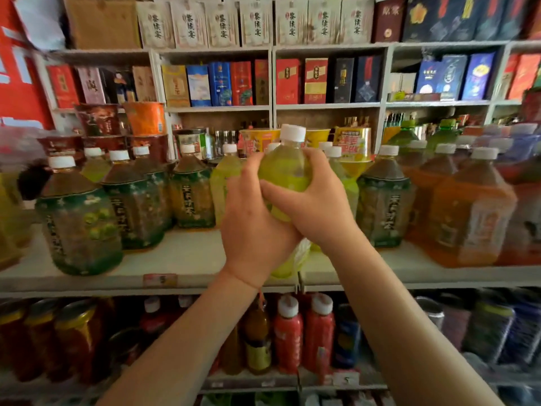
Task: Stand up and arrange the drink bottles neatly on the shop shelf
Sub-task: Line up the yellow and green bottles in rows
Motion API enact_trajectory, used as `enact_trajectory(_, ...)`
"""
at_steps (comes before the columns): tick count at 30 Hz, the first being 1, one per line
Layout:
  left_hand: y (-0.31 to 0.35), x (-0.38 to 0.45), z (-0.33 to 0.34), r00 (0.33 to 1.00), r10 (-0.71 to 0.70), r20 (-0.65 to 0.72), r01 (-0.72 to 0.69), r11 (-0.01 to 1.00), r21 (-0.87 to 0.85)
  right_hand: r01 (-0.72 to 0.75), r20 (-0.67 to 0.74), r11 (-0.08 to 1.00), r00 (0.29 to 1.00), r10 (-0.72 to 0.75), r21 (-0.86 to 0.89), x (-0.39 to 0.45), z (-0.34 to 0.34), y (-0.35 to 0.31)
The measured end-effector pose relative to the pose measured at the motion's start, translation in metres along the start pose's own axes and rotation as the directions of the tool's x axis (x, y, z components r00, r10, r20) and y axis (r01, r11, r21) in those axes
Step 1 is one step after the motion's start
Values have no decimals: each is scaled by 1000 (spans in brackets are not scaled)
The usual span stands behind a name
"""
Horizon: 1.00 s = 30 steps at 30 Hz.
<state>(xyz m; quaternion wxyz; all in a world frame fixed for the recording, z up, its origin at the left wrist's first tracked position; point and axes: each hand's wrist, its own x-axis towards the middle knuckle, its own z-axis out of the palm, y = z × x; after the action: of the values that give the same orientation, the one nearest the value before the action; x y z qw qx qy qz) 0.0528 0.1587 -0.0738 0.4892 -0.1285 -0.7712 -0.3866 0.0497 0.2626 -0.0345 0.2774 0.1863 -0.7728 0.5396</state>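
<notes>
I have the pale green drink bottle (285, 171) in both hands, upright, above the front edge of the white shelf (181, 259). My left hand (251, 227) wraps its lower body and my right hand (316, 200) curls round its shoulder just under the white cap (292, 133), so each grip is pinching the bottle; neither is spread. Its base seems to hang just over the shelf, though my wrists hide whether it touches. I judge this the placing step: there is a bare gap on the shelf in front of the light green bottles (225, 183), between the dark green tea bottles (190, 194) on the left and another dark one (383, 206) on the right. Next I should lower it square into that gap, label forward, without knocking its neighbours.
</notes>
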Motion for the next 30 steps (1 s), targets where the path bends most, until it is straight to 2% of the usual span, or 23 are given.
enact_trajectory(1,10,0,4,1000,1,29,-1,1000,15,-3,-6,1000,1000,3,-7,2,-9,2)
enact_trajectory(3,23,7,9,984,25,179,-44,994,101,-50,-9,998,999,50,34,8,-28,11)
enact_trajectory(4,24,12,11,959,46,280,-88,986,139,-90,-6,993,996,90,75,12,-37,19)
enact_trajectory(6,20,20,11,894,87,441,-138,987,86,-155,7,980,988,155,121,16,-54,32)
enact_trajectory(7,13,22,12,902,115,417,-150,987,53,-164,19,980,987,163,116,17,-61,38)
enact_trajectory(8,3,23,16,937,119,329,-146,988,56,-153,31,983,988,150,104,18,-67,41)
enact_trajectory(10,-20,22,28,990,-2,138,-13,994,107,-128,59,987,991,122,101,20,-76,48)
enact_trajectory(11,-28,21,34,984,-113,138,101,991,89,-126,71,985,990,118,114,21,-80,52)
enact_trajectory(12,-34,21,38,955,-216,202,211,976,45,-126,84,983,990,116,131,21,-83,56)
enact_trajectory(14,-45,23,40,886,-308,348,345,937,-48,-120,114,980,988,103,157,22,-86,61)
enact_trajectory(22,-72,37,42,910,-355,213,355,934,43,24,209,992,977,-51,125,31,-78,70)
enact_trajectory(28,-92,45,34,890,-317,327,336,942,0,73,312,987,943,-114,142,35,-52,79)
enact_trajectory(30,-99,45,28,877,-301,374,331,943,-19,91,308,981,941,-142,174,33,-42,84)
